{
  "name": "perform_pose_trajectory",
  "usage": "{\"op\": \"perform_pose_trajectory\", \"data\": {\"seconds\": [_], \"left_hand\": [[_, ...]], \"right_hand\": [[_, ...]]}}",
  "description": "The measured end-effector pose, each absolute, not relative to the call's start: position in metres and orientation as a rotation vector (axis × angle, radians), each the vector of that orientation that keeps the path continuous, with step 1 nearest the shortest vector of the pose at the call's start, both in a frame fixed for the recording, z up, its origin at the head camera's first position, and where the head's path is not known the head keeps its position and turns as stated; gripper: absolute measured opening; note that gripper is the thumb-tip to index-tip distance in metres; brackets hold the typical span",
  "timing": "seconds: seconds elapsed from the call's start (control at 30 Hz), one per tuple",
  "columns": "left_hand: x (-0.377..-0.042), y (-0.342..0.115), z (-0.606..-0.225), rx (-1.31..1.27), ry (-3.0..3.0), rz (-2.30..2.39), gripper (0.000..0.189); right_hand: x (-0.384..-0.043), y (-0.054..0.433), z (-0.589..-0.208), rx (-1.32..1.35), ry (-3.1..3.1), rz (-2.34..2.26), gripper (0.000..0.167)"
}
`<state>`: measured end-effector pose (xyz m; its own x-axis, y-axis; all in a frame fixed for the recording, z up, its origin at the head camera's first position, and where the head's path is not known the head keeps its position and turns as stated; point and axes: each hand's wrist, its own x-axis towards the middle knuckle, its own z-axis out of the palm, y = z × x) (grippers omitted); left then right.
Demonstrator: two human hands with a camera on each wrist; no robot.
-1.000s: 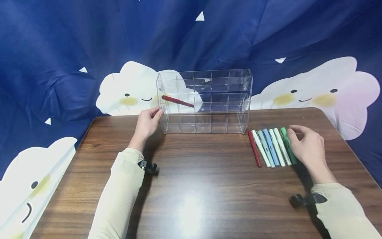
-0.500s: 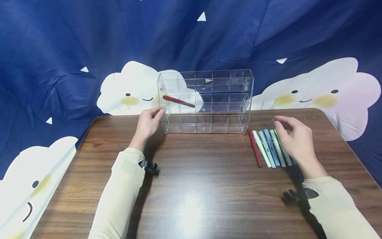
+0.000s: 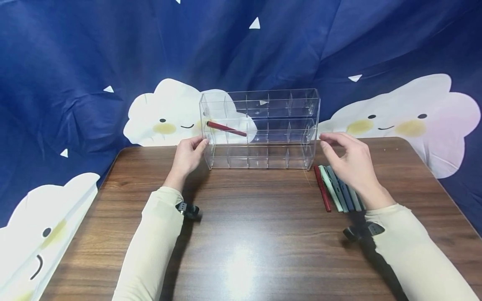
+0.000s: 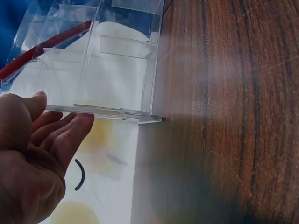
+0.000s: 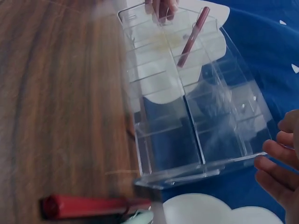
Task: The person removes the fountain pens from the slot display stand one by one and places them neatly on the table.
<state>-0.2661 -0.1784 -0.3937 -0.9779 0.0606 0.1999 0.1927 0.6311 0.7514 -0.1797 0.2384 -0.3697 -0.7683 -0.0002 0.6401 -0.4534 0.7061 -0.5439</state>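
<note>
A clear acrylic rack (image 3: 260, 162) with rows of small compartments stands at the table's back edge. Across its upper left compartments slants a red pen (image 3: 226, 128). My left hand (image 3: 187, 156) holds the rack's left side wall, thumb toward the front edge and fingers along the outside, as the left wrist view shows. At the rack's right end, my right hand (image 3: 348, 161) is raised with bent, parted fingers and nothing in them; its fingertips (image 5: 267, 145) come close to the end wall. Below that hand, a row of pens lies on the table, including a red pen (image 3: 322, 188) and a pale green pen (image 3: 331, 188).
The brown wooden table (image 3: 241, 234) has rounded back corners. Behind it hangs a blue curtain (image 3: 226, 42) with cloud faces. Each wrist carries a small black camera, one at the left cuff (image 3: 160, 213) and one at the right cuff (image 3: 395, 225).
My right hand has moved left from the green pen, over the row of pens, to the rack's right end. My left hand and the rack have stayed put.
</note>
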Motion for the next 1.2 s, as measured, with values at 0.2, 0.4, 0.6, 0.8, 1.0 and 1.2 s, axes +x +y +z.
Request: {"op": "perform_pose_trajectory", "data": {"seconds": [0.2, 0.4, 0.6, 0.8, 1.0, 1.2], "left_hand": [[-0.266, -0.178, -0.393, -0.195, -2.702, -1.281, 0.033], [-0.267, -0.178, -0.394, -0.190, -2.701, -1.288, 0.033], [-0.266, -0.177, -0.394, -0.200, -2.692, -1.303, 0.033], [-0.266, -0.178, -0.392, -0.209, -2.695, -1.308, 0.033], [-0.265, -0.179, -0.392, -0.206, -2.703, -1.308, 0.033], [-0.266, -0.179, -0.392, -0.212, -2.703, -1.308, 0.033]], "right_hand": [[-0.190, 0.221, -0.360, 0.418, -2.309, 0.940, 0.025], [-0.199, 0.207, -0.353, 0.470, -2.371, 0.946, 0.027], [-0.207, 0.197, -0.348, 0.557, -2.377, 0.928, 0.027], [-0.212, 0.189, -0.346, 0.563, -2.408, 0.939, 0.027], [-0.219, 0.182, -0.347, 0.576, -2.422, 0.968, 0.028], [-0.226, 0.174, -0.345, 0.585, -2.416, 0.996, 0.029]]}}
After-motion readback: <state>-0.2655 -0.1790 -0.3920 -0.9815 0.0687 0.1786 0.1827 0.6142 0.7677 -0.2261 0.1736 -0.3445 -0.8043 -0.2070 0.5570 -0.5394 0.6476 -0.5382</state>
